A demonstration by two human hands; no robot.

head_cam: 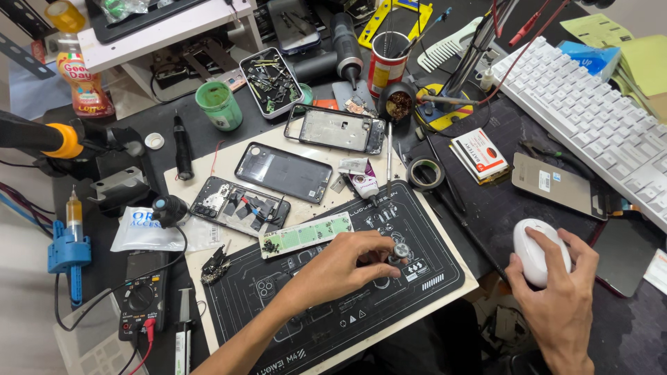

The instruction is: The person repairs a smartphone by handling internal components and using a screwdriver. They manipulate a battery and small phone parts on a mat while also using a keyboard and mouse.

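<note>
The left hand (344, 264) pinches a small grey round-capped metal tool (401, 251) upright on the black printed rubber repair mat (333, 312), fingertips closed for control; right of that mat, the right hand (559, 295) cups a white oval computer mouse (536, 251) on the tabletop (629, 333).

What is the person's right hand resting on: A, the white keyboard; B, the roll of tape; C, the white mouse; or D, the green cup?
C: the right hand lies over the white mouse on the dark mat, well short of the keyboard.
</note>
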